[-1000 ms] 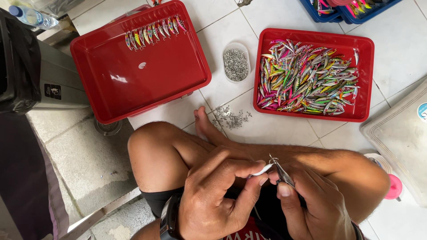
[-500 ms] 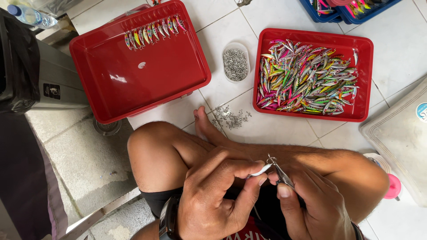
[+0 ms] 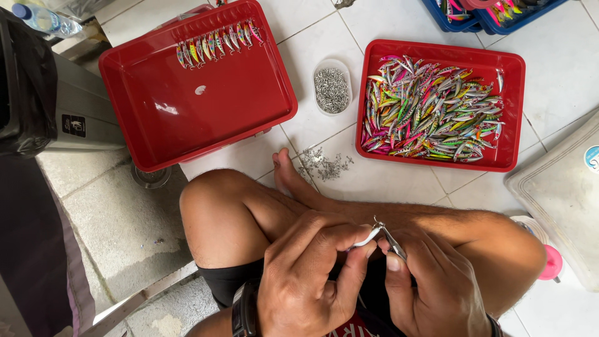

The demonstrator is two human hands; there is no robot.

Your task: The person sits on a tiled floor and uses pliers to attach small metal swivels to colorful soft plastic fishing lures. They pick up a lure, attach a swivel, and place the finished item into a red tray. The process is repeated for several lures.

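Observation:
My left hand (image 3: pixel 306 274) pinches a small pale fishing lure (image 3: pixel 367 238) between thumb and fingers, over my crossed legs. My right hand (image 3: pixel 430 281) grips thin metal pliers (image 3: pixel 392 241) whose tip meets the lure's front end, where a tiny hook or ring shows. Both hands are close together, low in the view. A dark watch sits on my left wrist.
A red tray (image 3: pixel 493 163) heaped with several colourful lures lies at the upper right. Another red tray (image 3: pixel 187 118) at the left holds a row of lures (image 3: pixel 215 41) along its far edge. A round tub of small metal parts (image 3: pixel 331 90) and a loose pile of hooks (image 3: pixel 324 166) lie on the tiled floor.

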